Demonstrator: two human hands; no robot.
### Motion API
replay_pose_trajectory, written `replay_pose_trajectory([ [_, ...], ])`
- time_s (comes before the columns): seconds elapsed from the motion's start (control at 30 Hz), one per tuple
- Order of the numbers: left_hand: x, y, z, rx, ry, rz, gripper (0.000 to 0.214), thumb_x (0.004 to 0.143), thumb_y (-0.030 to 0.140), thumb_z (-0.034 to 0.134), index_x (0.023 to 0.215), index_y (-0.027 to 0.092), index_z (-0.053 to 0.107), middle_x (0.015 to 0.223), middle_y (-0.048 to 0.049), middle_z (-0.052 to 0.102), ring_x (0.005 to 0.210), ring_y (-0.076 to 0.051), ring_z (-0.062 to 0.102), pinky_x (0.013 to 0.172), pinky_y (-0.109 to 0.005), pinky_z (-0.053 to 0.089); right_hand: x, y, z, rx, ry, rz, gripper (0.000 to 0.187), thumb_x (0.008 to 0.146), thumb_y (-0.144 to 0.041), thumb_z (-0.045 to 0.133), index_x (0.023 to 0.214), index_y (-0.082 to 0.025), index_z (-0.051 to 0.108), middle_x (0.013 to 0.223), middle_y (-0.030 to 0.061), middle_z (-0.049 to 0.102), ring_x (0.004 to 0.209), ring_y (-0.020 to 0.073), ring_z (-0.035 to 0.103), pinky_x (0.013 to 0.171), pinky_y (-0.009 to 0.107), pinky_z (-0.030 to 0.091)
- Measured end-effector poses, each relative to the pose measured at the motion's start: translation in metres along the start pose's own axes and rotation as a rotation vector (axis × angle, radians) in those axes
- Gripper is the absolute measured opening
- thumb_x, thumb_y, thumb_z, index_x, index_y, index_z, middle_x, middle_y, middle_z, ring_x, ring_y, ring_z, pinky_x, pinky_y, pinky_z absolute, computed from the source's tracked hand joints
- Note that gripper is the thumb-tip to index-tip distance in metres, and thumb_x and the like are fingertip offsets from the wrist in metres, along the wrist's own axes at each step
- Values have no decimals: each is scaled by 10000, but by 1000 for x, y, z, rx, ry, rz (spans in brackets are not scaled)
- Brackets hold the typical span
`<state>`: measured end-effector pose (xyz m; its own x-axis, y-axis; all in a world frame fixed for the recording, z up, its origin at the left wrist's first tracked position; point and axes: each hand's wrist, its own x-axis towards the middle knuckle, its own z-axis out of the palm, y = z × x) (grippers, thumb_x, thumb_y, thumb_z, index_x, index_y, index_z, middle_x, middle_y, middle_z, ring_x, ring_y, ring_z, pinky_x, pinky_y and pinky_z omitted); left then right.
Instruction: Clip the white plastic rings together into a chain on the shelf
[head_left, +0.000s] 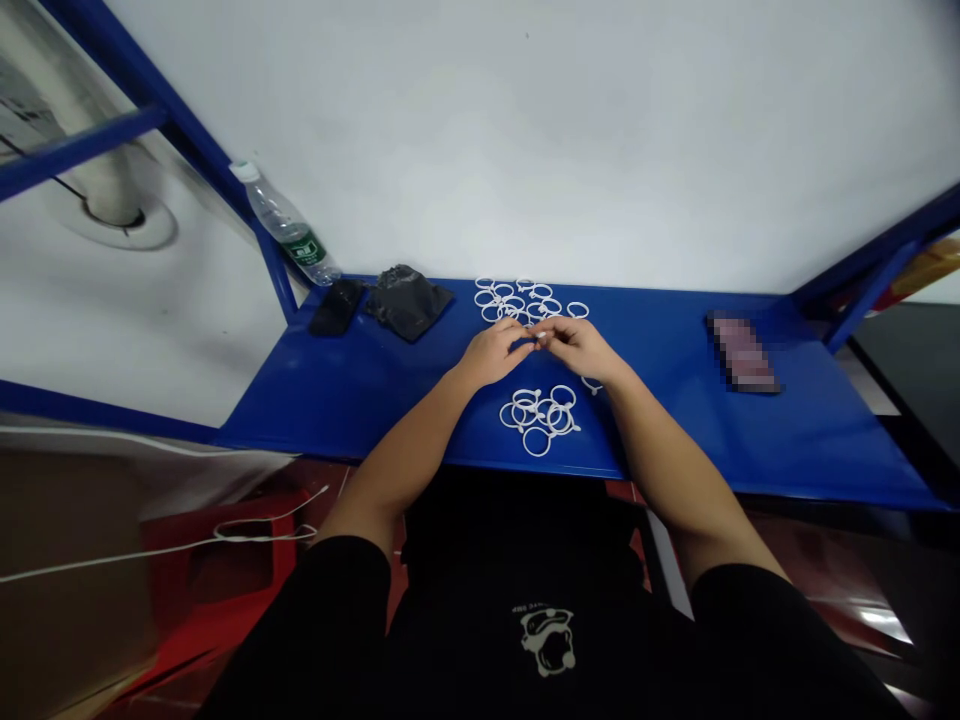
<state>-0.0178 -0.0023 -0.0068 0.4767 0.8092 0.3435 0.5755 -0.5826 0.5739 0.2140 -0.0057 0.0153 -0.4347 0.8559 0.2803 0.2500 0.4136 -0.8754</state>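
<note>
My left hand (493,352) and my right hand (580,346) meet over the blue table (375,390), fingertips pinched together on a small white plastic ring (538,337) held between them. Just behind the hands lies a spread of several white rings (525,297). In front of the hands, near the table's front edge, sits a second cluster of several white rings (541,412). One more ring (591,385) peeks out beside my right wrist.
A clear water bottle (289,226) leans at the back left by a blue frame post (277,270). A black phone (337,306) and a crumpled black bag (407,300) lie left of the rings. A blurred flat object (742,352) rests at the right.
</note>
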Motion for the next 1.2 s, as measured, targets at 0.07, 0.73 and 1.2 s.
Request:
replay_pose_trajectory([
  [0.07, 1, 0, 0, 8, -2, -6, 216, 1059, 252, 742, 1262, 225, 811, 1215, -73, 774, 960, -184, 723, 933, -340, 591, 0, 1, -1, -34, 65, 6, 239, 945, -424, 710, 1058, -230, 791, 938, 40, 816, 828, 201, 717, 785, 352, 553],
  [0.73, -7, 21, -4, 25, -362, 42, 443, 979, 483, 867, 1349, 252, 787, 1381, -70, 733, 1135, -247, 757, 1014, -387, 589, 5, 23, -37, -324, 682, 159, 286, 844, -223, 489, 728, -226, 751, 825, 68, 800, 861, 241, 761, 871, 386, 604],
  [1.2, -3, 13, -10, 46, -387, -66, 302, 949, 429, 886, 1158, 225, 811, 1165, -55, 752, 1034, -224, 740, 920, -351, 552, 3, 38, -44, -605, 481, 130, 485, 999, -280, 470, 1294, -211, 849, 1271, 115, 856, 1150, 304, 796, 1052, 477, 624],
])
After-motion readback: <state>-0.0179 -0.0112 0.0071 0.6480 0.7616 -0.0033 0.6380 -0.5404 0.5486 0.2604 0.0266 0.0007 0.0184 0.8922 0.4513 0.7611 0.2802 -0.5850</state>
